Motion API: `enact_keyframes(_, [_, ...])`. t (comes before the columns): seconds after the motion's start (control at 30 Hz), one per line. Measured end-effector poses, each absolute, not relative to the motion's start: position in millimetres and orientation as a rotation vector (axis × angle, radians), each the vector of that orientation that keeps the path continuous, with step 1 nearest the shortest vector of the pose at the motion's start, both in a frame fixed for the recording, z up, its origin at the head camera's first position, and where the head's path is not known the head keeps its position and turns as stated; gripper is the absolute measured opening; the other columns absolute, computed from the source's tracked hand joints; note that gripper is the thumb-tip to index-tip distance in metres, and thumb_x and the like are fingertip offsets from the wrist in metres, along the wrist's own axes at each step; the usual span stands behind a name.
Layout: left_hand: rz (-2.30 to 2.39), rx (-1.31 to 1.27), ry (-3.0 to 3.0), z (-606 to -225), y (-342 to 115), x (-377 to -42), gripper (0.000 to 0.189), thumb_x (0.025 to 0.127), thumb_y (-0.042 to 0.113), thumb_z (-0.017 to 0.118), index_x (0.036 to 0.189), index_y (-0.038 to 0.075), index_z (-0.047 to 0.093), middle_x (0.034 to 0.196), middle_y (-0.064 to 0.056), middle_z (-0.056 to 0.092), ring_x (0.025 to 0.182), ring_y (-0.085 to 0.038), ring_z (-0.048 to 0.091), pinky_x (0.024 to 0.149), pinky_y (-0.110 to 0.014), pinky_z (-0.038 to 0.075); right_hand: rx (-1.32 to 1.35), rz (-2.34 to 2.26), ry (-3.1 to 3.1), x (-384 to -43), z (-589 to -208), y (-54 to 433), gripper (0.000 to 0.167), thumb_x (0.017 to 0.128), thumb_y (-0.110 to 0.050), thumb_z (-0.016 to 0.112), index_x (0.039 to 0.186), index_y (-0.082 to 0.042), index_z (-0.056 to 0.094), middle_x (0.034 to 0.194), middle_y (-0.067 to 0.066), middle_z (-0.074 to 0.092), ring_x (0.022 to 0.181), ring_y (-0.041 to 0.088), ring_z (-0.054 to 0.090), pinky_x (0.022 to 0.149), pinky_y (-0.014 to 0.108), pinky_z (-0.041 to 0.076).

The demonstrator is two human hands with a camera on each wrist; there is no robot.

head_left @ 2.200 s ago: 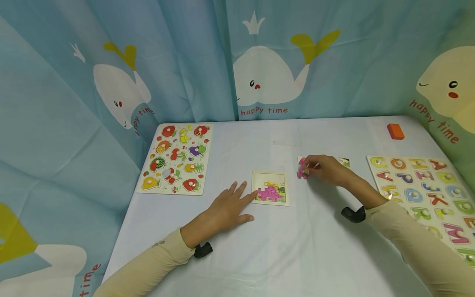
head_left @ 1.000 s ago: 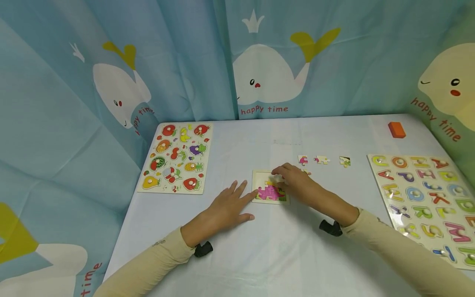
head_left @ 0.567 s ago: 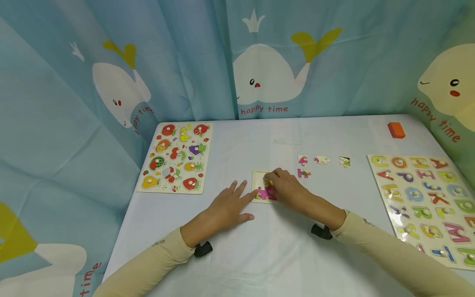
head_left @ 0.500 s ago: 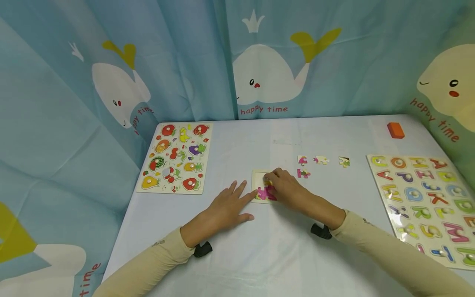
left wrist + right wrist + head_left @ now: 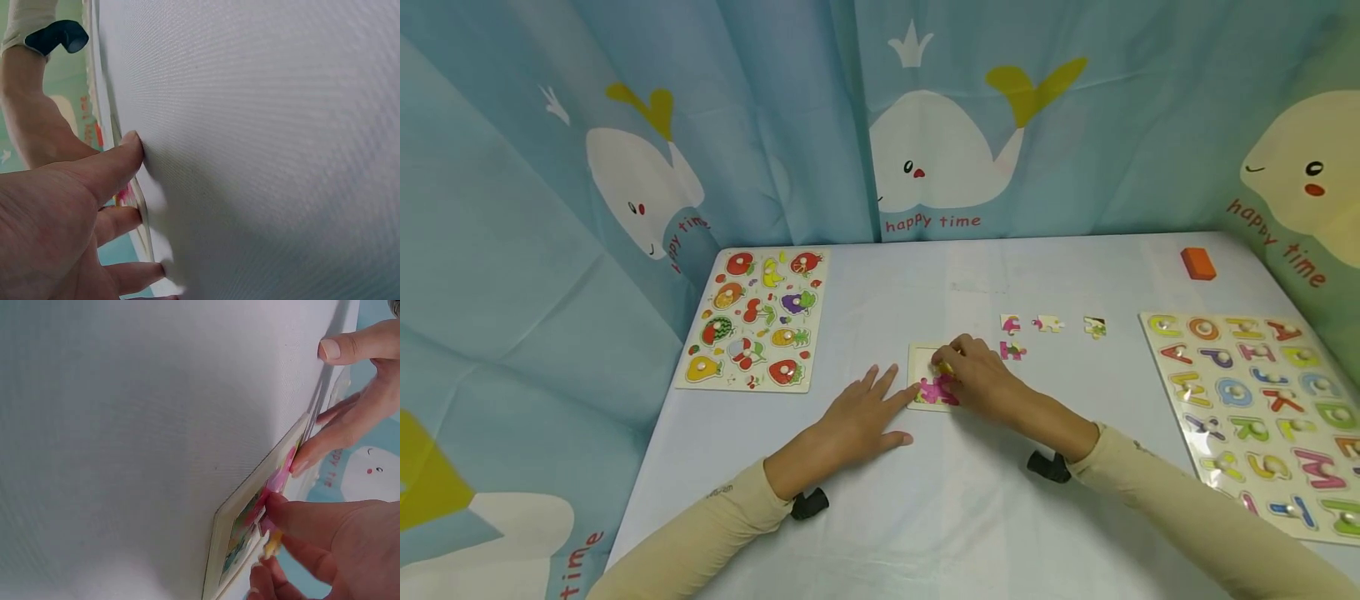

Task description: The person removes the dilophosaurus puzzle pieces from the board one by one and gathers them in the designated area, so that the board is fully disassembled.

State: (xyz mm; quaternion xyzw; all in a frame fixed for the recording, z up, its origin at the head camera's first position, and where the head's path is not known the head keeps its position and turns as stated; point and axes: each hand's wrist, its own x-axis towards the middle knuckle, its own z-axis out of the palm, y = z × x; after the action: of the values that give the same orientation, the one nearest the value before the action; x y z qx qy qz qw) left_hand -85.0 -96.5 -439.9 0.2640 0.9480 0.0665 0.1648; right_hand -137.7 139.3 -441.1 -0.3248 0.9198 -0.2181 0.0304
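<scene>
A small square jigsaw board, with a partly filled pink picture, lies mid-table. My left hand rests flat with fingers spread at its left, the index fingertip touching the board's left edge. In the left wrist view, the left hand's fingers are straight. My right hand is over the board's right side, covering part of the picture. Thumb and fingers pinch a jigsaw piece with yellow on it, seen in the right wrist view, close against the pink pieces. How it sits against them is partly hidden.
Several loose jigsaw pieces lie to the right of the board. A fruit peg board lies at left. On the right are a letter peg board and, farther back, an orange block. Whale-printed curtains enclose the table.
From the loose pieces at right, my right hand has moved left onto the board with a piece. Over the last half second its fingers shift only slightly. The left hand stays in place.
</scene>
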Motion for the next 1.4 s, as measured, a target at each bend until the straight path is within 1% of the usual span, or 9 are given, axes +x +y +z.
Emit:
enact_keyframes(0.17, [0.199,0.749,2.699,-441.5,-96.3,-85.0,0.074,0.103,0.056,0.062,0.166,0.027,0.036,0.174,-0.015,0.025,0.159,-0.043,0.025,0.124,-0.055,0.034,-0.999,-0.783,2.786,-139.3,-438.8,142.2,0.029,0.093,0.004,0.076,0.119,-0.007,0.07,0.108,0.012,0.067,0.097,0.028,0.068,0.088,0.043,0.061])
enact_keyframes(0.33, [0.224,0.737,2.697,-443.0,-96.3,-84.2,0.074,0.102,0.055,0.063,0.166,0.027,0.037,0.174,-0.016,0.025,0.159,-0.044,0.025,0.125,-0.056,0.033,-0.997,-0.943,2.737,-146.9,-422.6,154.1,0.024,0.097,0.007,0.069,0.12,-0.002,0.07,0.105,0.008,0.069,0.096,0.023,0.066,0.087,0.043,0.061])
enact_keyframes(0.47, [0.238,0.727,2.693,-443.3,-96.5,-83.8,0.075,0.102,0.055,0.064,0.166,0.027,0.037,0.174,-0.016,0.024,0.159,-0.044,0.024,0.125,-0.055,0.032,-0.926,-1.007,2.749,-156.6,-406.3,170.5,0.024,0.097,0.008,0.069,0.119,0.001,0.066,0.107,0.01,0.073,0.097,0.025,0.07,0.087,0.046,0.06])
enact_keyframes(0.53, [0.238,0.725,2.693,-443.5,-96.5,-83.8,0.075,0.101,0.055,0.064,0.166,0.027,0.037,0.175,-0.016,0.024,0.159,-0.044,0.024,0.126,-0.055,0.032,-0.89,-1.014,2.76,-161.3,-400.1,180.9,0.021,0.096,0.007,0.071,0.116,0.001,0.066,0.106,0.011,0.075,0.094,0.026,0.072,0.084,0.045,0.061])
enact_keyframes(0.8, [0.244,0.717,2.691,-445.7,-96.6,-83.1,0.075,0.101,0.054,0.065,0.166,0.027,0.037,0.175,-0.015,0.024,0.159,-0.044,0.024,0.126,-0.055,0.032,-0.777,-0.917,2.86,-178.6,-392.1,229.2,0.016,0.096,0.003,0.073,0.112,-0.003,0.072,0.102,0.011,0.075,0.095,0.029,0.073,0.084,0.046,0.06])
enact_keyframes(0.9, [0.246,0.713,2.689,-446.1,-96.8,-82.9,0.076,0.101,0.054,0.066,0.166,0.028,0.037,0.175,-0.015,0.024,0.16,-0.043,0.024,0.126,-0.055,0.032,-0.687,-0.887,2.855,-184.8,-393.8,247.4,0.015,0.097,-0.002,0.074,0.112,-0.005,0.072,0.103,0.012,0.075,0.096,0.03,0.072,0.082,0.04,0.059])
enact_keyframes(1.07, [0.246,0.716,2.693,-445.9,-97.1,-82.8,0.076,0.101,0.054,0.065,0.166,0.027,0.037,0.174,-0.016,0.024,0.159,-0.044,0.024,0.125,-0.055,0.032,-0.52,-0.862,2.799,-194.7,-401.9,273.9,0.017,0.098,-0.009,0.075,0.114,-0.004,0.071,0.104,0.012,0.073,0.099,0.03,0.068,0.077,0.021,0.051])
enact_keyframes(1.17, [0.239,0.722,2.699,-445.7,-97.0,-82.6,0.075,0.101,0.054,0.066,0.166,0.027,0.037,0.174,-0.016,0.025,0.159,-0.044,0.025,0.125,-0.055,0.033,-0.47,-0.849,2.765,-198.7,-407.4,286.5,0.016,0.099,-0.008,0.074,0.113,-0.002,0.07,0.102,0.011,0.071,0.097,0.028,0.064,0.075,0.02,0.049])
enact_keyframes(1.4, [0.249,0.718,2.691,-444.3,-97.0,-82.2,0.076,0.101,0.054,0.065,0.166,0.028,0.036,0.175,-0.015,0.023,0.16,-0.043,0.023,0.126,-0.055,0.031,-0.441,-0.907,2.617,-203.5,-417.5,302.2,0.016,0.097,-0.002,0.073,0.112,0.001,0.071,0.1,0.01,0.067,0.088,0.015,0.059,0.071,0.02,0.052])
